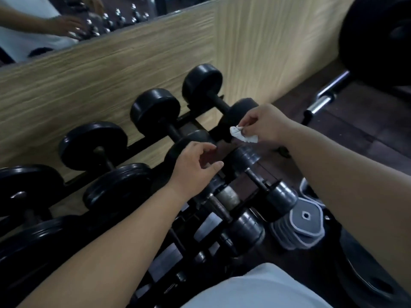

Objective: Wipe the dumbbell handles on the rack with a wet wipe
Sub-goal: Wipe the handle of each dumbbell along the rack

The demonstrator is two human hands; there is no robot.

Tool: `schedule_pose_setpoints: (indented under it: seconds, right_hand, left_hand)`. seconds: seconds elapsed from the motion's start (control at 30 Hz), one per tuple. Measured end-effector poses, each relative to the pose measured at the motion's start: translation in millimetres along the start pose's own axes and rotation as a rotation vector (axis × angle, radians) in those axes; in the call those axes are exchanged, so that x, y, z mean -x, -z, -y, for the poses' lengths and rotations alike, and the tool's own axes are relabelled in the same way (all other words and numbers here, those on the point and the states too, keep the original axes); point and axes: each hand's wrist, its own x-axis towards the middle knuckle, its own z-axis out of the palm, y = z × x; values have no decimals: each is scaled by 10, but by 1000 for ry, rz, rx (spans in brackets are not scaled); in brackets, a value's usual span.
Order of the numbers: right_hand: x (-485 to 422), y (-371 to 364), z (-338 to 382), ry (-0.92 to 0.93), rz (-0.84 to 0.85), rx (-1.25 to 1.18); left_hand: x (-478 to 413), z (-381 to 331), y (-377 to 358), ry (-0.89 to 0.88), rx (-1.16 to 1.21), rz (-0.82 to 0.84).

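The small, white, crumpled wet wipe (242, 134) is pinched in the right grip (264, 124) over the rack's (138, 146) right end; the left grip (195, 166) hangs loose, empty.

Gym, by the look of it: black dumbbells (155, 112) lined on a rack (144, 143), barbell (322, 102) with big plate (378, 41) on dark floor (367, 134), stacked grey plates (304, 218), mirror (22, 30) above wood panelling (111, 63).
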Motion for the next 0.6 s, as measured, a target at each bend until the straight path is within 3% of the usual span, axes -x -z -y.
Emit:
schedule_pose_setpoints:
  seconds: [0.3,0.6]
  right_hand:
    - [210,252,-298,9,-85,9]
    - [-519,567,-539,105,-90,-97]
  left_hand:
    - [-202,-235,-235,7,8,15]
    - [-630,-422,-596,145,-55,-66]
